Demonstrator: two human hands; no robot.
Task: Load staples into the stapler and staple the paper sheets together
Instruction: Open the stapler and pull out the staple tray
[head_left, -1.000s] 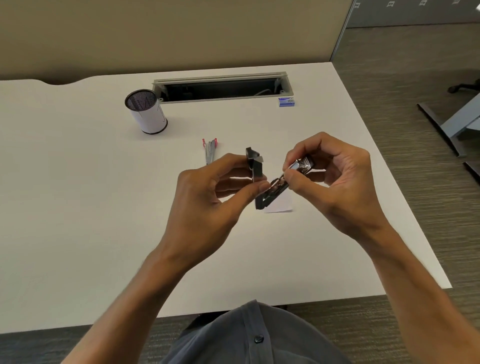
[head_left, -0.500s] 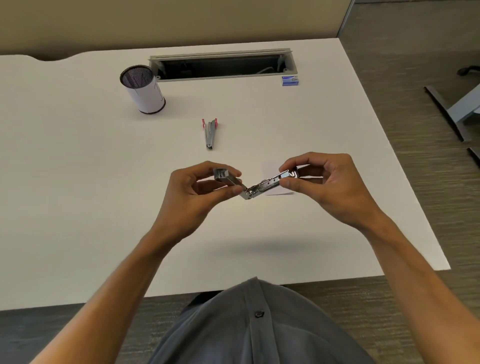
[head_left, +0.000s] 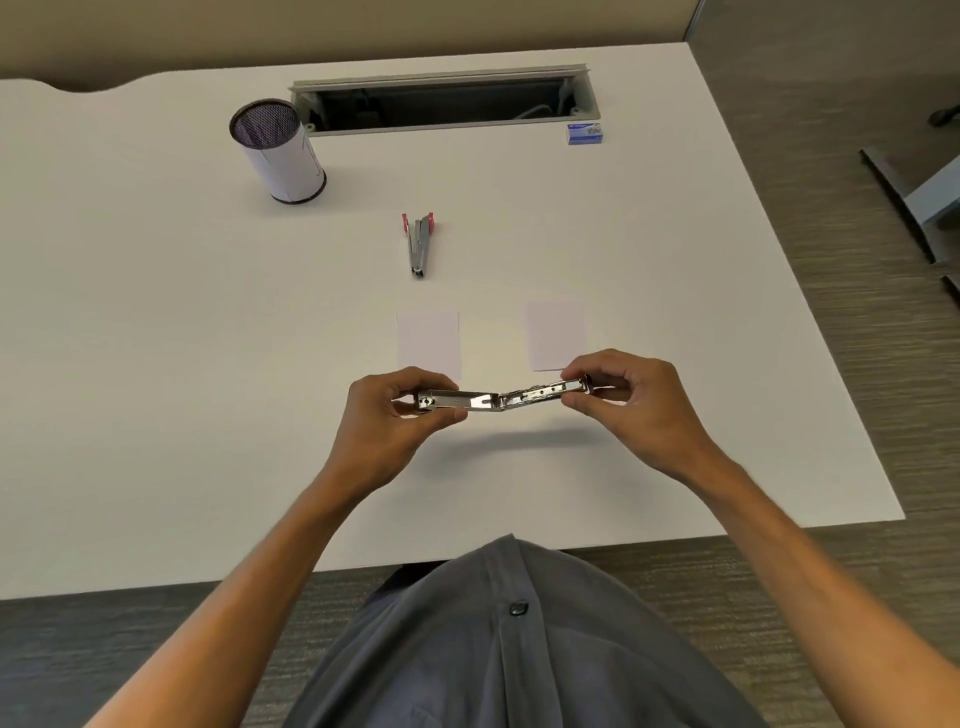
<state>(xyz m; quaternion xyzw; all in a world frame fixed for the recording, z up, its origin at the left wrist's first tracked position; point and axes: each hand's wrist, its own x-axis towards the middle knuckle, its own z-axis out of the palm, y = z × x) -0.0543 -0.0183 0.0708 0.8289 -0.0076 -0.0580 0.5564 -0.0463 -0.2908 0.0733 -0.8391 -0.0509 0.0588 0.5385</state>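
A small metal stapler (head_left: 500, 400) is unfolded almost flat above the white table (head_left: 156, 364), its two halves hinged in the middle. My left hand (head_left: 395, 415) pinches the left half and my right hand (head_left: 628, 400) pinches the end of the right half. Two small white paper sheets lie just beyond my hands, the left sheet (head_left: 428, 343) and the right sheet (head_left: 555, 333), apart from each other. A small blue box of staples (head_left: 585, 134) sits at the far right of the table.
A red-handled staple remover (head_left: 418, 241) lies beyond the sheets. A mesh pen cup (head_left: 278, 150) stands at the far left beside an open cable slot (head_left: 441, 101). The table's right edge and chair legs (head_left: 914, 208) are to the right.
The stapler has been swung from a folded, upright pose to almost flat and lowered nearer the table. My hands moved apart, and both paper sheets now show.
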